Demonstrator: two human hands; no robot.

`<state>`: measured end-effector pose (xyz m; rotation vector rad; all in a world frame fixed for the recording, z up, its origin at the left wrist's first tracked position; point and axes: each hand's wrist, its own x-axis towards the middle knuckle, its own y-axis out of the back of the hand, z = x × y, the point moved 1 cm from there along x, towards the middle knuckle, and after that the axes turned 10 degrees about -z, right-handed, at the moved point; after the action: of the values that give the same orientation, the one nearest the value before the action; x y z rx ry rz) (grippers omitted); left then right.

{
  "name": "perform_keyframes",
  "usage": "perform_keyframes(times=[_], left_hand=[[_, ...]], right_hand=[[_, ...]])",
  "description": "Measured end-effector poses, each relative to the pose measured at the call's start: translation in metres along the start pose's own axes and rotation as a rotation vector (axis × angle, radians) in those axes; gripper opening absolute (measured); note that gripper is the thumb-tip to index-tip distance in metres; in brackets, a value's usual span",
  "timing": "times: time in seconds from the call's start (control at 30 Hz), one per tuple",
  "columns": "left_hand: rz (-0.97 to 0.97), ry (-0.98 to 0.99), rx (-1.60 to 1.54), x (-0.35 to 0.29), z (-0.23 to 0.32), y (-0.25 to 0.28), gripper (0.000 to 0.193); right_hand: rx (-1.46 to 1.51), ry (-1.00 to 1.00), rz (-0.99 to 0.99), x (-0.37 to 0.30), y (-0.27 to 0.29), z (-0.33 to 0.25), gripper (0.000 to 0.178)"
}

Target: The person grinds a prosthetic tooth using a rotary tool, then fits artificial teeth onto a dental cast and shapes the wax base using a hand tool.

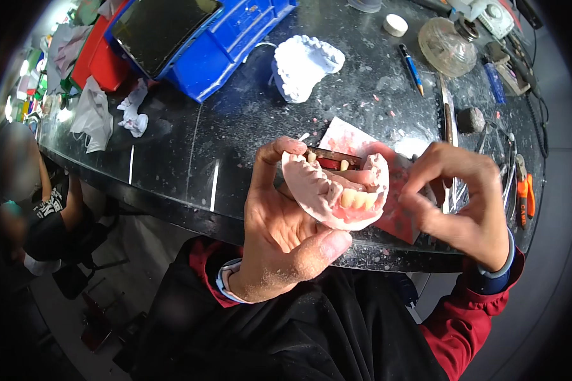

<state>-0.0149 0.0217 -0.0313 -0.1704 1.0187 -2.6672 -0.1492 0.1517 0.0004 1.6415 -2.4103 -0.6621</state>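
A plaster dental cast (308,187) with pink wax and a row of artificial teeth rests in my left hand (279,228). The thumb supports its lower edge while the fingers wrap behind it. To the right of the cast, apart from it, my right hand (457,197) is curled with thumb and forefinger drawn together; whatever may be between them cannot be made out. Under and behind the cast lies a pink-smeared sheet (344,136) at the table edge. Just behind the cast shows a dark strip (338,155), mostly hidden.
A white plaster cast (305,66) stands farther back, beside a blue bin (216,54) with a tablet (162,32). At right are a glass burner (448,47), a blue pencil (411,70), a long metal tool (449,120) and orange-handled pliers (525,193). A person (44,209) sits left.
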Motion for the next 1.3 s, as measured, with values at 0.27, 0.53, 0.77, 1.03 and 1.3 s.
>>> perform_keyframes(times=[0.27,0.53,0.77,1.03,1.3], left_hand=[[-0.121,-0.073,-0.026,-0.003,-0.002,0.006,0.074],[-0.067,0.038,0.056,-0.002,-0.005,-0.008,0.075],[-0.045,0.047,0.059,0.0,-0.006,-0.013,0.075],[-0.043,0.039,0.091,-0.001,-0.007,-0.014,0.075],[-0.045,0.028,0.116,-0.001,-0.005,-0.014,0.075]], right_hand=[[-0.139,0.081,0.013,0.005,-0.005,-0.002,0.012],[-0.019,0.525,0.026,0.005,-0.01,-0.005,0.026],[-0.003,0.497,0.028,0.002,-0.013,-0.002,0.019],[0.123,0.455,0.055,0.003,-0.017,0.002,0.015],[0.157,0.475,0.049,0.004,-0.019,0.004,0.016]])
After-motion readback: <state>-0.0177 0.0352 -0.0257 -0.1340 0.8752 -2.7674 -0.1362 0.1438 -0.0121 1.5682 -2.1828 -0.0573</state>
